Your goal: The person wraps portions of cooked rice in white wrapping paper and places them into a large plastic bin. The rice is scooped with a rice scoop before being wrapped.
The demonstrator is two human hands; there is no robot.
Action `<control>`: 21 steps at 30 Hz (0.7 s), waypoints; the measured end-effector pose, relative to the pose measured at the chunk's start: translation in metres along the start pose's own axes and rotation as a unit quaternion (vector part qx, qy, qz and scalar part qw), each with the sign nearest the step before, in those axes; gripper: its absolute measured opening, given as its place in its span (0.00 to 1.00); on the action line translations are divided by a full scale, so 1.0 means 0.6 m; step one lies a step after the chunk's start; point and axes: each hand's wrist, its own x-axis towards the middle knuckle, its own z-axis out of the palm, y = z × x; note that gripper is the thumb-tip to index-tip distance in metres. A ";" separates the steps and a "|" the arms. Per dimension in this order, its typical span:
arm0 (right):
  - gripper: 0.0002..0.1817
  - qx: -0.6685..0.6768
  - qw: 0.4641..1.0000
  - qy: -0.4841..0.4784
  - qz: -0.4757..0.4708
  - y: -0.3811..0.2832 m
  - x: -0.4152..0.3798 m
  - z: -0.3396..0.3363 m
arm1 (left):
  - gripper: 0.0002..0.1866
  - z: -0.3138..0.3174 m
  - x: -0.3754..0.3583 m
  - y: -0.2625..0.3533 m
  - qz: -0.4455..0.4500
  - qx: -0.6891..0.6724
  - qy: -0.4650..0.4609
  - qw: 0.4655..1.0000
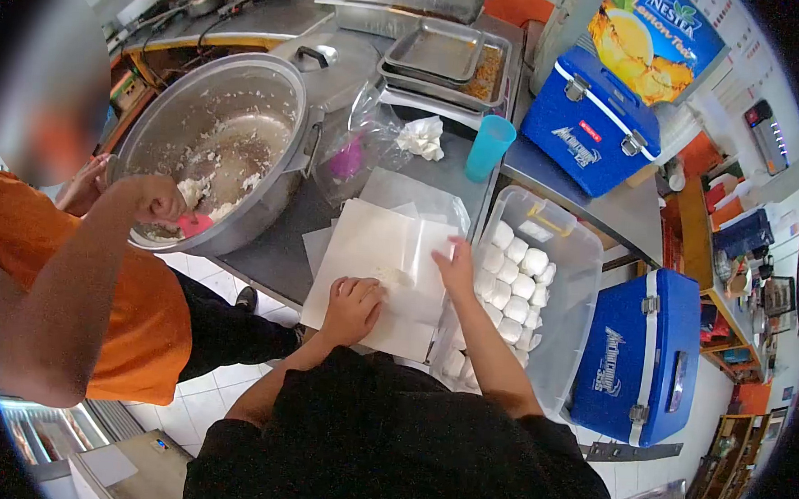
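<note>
A stack of white paper sheets (345,256) lies on the counter before me, with a small pale mound of what looks like rice (394,276) on top. My left hand (354,309) rests on the paper just below the mound, fingers laid out and slightly bent. Over the sheet's right edge is my right hand (454,269), its thumb and fingers apart; whether it touches the paper I cannot make out. To its right, a clear plastic bin (569,326) holds several white wrapped bundles (509,275) in rows.
A co-worker's hand (160,203) holds a pink tool (195,225) in a large metal pot (286,85) with rice left inside. Behind the paper are a plastic bag (355,152), crumpled paper (421,138) and a turquoise cup (491,148). Blue coolers (638,352) flank the bin.
</note>
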 end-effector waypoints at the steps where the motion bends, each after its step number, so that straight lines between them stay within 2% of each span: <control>1: 0.26 -0.007 0.999 0.033 -0.017 -0.021 0.018 0.003 | 0.18 -0.001 0.006 -0.002 -0.002 -0.001 -0.005 1.000; 2: 0.26 -0.005 0.999 0.033 -0.018 -0.040 0.025 0.000 | 0.19 -0.002 0.014 -0.005 -0.003 -0.001 -0.010 1.000; 3: 0.28 0.058 0.998 0.018 0.017 -0.073 0.029 -0.008 | 0.19 -0.004 0.023 -0.009 -0.002 0.001 -0.009 1.000; 4: 0.30 0.120 0.991 0.003 0.052 -0.101 0.029 -0.017 | 0.17 -0.005 0.034 -0.012 -0.037 0.000 -0.027 0.999; 5: 0.30 0.121 0.991 0.004 0.051 -0.121 0.020 -0.030 | 0.16 -0.006 0.047 -0.014 -0.073 -0.003 -0.045 0.996; 6: 0.27 0.096 0.994 -0.042 0.015 -0.134 0.002 -0.048 | 0.16 -0.011 0.063 -0.012 -0.071 -0.003 -0.044 0.997; 7: 0.25 0.069 0.994 -0.088 -0.021 -0.143 -0.017 -0.061 | 0.15 -0.020 0.082 -0.007 -0.091 -0.011 0.032 0.995; 8: 0.25 0.067 0.994 -0.087 -0.020 -0.148 -0.034 -0.068 | 0.15 -0.028 0.098 -0.004 -0.112 -0.020 0.107 0.988; 9: 0.21 -0.002 0.990 -0.070 -0.122 -0.151 -0.054 -0.075 | 0.15 -0.037 0.112 -0.006 -0.112 -0.024 0.106 0.988; 10: 0.16 -0.070 0.971 -0.052 -0.222 -0.158 -0.076 -0.081 | 0.14 -0.046 0.126 -0.012 -0.043 0.020 0.091 0.995; 11: 0.13 -0.133 0.956 0.005 -0.261 -0.171 -0.101 -0.080 | 0.12 -0.053 0.139 -0.020 0.029 0.065 0.077 0.994; 12: 0.11 -0.194 0.932 0.063 -0.299 -0.183 -0.123 -0.072 | 0.07 -0.056 0.146 -0.034 0.076 0.048 0.018 0.996; 13: 0.11 -0.198 0.922 -0.049 -0.328 -0.177 -0.142 -0.060 | 0.07 -0.055 0.149 -0.039 0.078 0.047 0.018 0.996; 14: 0.12 -0.199 0.900 -0.159 -0.354 -0.173 -0.154 -0.044 | 0.05 -0.054 0.152 -0.041 0.059 0.003 -0.044 0.997; 15: 0.14 -0.111 0.866 -0.197 -0.446 -0.189 -0.163 -0.020 | 0.04 -0.054 0.152 -0.041 0.039 -0.040 -0.108 0.993; 16: 0.18 -0.144 0.848 -0.229 -0.455 -0.190 -0.170 0.008 | 0.04 -0.058 0.149 -0.038 0.042 -0.039 -0.109 0.992; 17: 0.18 -0.143 0.850 -0.225 -0.455 -0.176 -0.170 0.024 | 0.05 -0.064 0.144 -0.033 0.041 -0.024 -0.147 0.988; 18: 0.19 -0.203 0.837 -0.216 -0.460 -0.156 -0.167 0.038 | 0.08 -0.068 0.138 -0.028 0.038 -0.009 -0.184 0.982; 19: 0.20 -0.262 0.821 -0.206 -0.464 -0.146 -0.162 0.046 | 0.08 -0.068 0.129 -0.023 0.041 -0.006 -0.184 0.982; 21: 0.19 -0.261 0.812 -0.212 -0.477 -0.131 -0.156 0.033 | 0.09 -0.066 0.097 -0.009 -0.027 0.016 -0.214 0.976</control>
